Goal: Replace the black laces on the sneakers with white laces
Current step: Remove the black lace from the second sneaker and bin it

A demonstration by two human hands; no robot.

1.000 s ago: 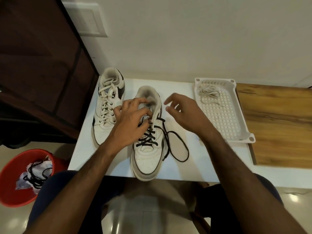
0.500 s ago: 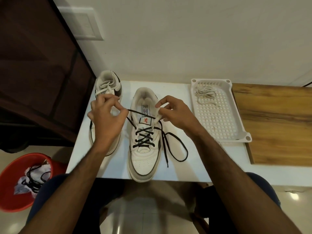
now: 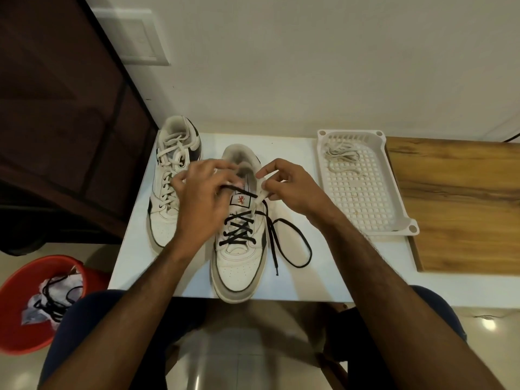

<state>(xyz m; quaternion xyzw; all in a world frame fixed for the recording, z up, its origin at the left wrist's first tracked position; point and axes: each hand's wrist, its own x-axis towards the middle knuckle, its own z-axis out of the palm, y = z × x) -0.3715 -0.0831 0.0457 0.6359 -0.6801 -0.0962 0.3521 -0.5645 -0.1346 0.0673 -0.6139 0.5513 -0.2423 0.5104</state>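
Two grips at work: my left hand (image 3: 201, 204) pinches the black lace (image 3: 239, 235); my right hand (image 3: 287, 187) pinches the sneaker (image 3: 239, 257) eyelet flap.

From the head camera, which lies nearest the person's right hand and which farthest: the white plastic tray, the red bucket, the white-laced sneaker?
From the right hand:
1. White perforated plastic tray, just to its right.
2. White-laced sneaker, left, past the other shoe.
3. Red bucket, on the floor, far left.

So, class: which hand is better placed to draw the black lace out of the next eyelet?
Probably the left hand: it already pinches the black lace over the tongue, while the right hand holds the sneaker collar.
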